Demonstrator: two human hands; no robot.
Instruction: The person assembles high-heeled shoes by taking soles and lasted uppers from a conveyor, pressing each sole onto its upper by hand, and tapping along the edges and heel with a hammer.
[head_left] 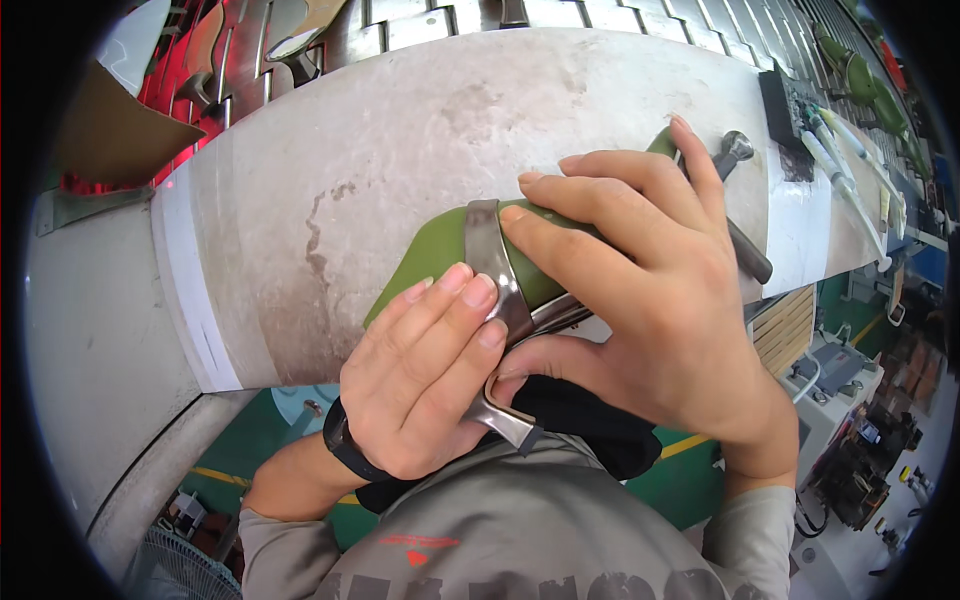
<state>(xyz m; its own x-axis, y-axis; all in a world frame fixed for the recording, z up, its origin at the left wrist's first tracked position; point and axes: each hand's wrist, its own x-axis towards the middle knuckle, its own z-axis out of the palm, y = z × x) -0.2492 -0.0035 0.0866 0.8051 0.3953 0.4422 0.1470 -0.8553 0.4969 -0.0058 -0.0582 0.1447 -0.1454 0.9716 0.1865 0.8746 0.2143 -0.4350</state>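
A pointed green shoe [432, 255] lies across the near part of the worktable, toe to the left, with a shiny bronze-grey strap [488, 240] over it. My left hand [415, 375] presses its closed fingers on the strap and the shoe's near side. My right hand [655, 285] grips the shoe from the right, fingers spread over the top and thumb underneath. Below the left fingers a curved metallic piece with a dark tip, like a heel [515, 428], points toward me; its join is hidden. A hammer [736, 148] lies partly hidden behind my right hand.
The pale, stained worktable [400, 130] curves around in front of me. A slatted metal conveyor [430, 25] carrying shoe parts runs along its far side. Pens [838, 165] and a dark block [782, 105] lie at the right. A brown sheet [105, 130] juts in at the left.
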